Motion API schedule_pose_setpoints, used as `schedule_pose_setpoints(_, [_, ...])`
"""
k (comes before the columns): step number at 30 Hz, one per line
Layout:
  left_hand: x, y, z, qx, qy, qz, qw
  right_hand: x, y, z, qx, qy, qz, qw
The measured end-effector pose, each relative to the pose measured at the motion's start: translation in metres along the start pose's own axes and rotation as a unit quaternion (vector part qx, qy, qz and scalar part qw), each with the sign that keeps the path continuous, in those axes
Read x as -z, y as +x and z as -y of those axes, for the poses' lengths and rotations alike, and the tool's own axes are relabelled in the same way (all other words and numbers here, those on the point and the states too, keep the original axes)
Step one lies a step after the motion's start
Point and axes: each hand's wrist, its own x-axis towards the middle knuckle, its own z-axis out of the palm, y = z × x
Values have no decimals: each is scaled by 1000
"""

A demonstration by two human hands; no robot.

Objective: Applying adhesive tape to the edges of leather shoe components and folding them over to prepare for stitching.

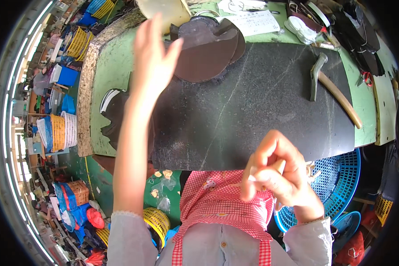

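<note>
My left hand [157, 60] reaches toward the far left of the table, fingers stretched and apart, slightly blurred. It hovers beside a stack of flat, dark brown rounded pieces [206, 62] with notched far edges; whether it touches them I cannot tell. My right hand [277, 173] is raised before my apron at the near edge, thumb and fingers curled into a pinch. Anything between those fingertips is too small or blurred to name. Under my left forearm lie more dark cut pieces [113, 113]. A hammer [337, 91] with a wooden handle rests on the right of the black slab.
The black slab [252, 111] lies on a green table. A cream container [168, 13] and a written sheet [255, 23] are at the far side. Red-handled scissors [366, 79] lie far right. A blue basket [341, 177] stands below the near right edge; yellow baskets [157, 224] sit lower left.
</note>
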Motion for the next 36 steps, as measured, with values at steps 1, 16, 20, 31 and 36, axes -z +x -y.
schedule_pose_setpoints(1, [-20,8,13,51,37,10,998,-1,0,1,20,5,23,1000])
schedule_pose_setpoints(16, [0,-34,-35,-36,-158,19,987,27,2,20,14,-111,-181,977])
schedule_pose_setpoints(20, [2,-56,-47,-22,-175,67,982,23,14,9,21,-123,-155,980])
schedule_pose_setpoints(31, [71,-107,-67,74,-573,39,815,3,17,18,54,-35,-165,984])
schedule_pose_setpoints(36, [46,-129,-83,290,-531,167,778,-9,36,3,-21,-131,-133,982])
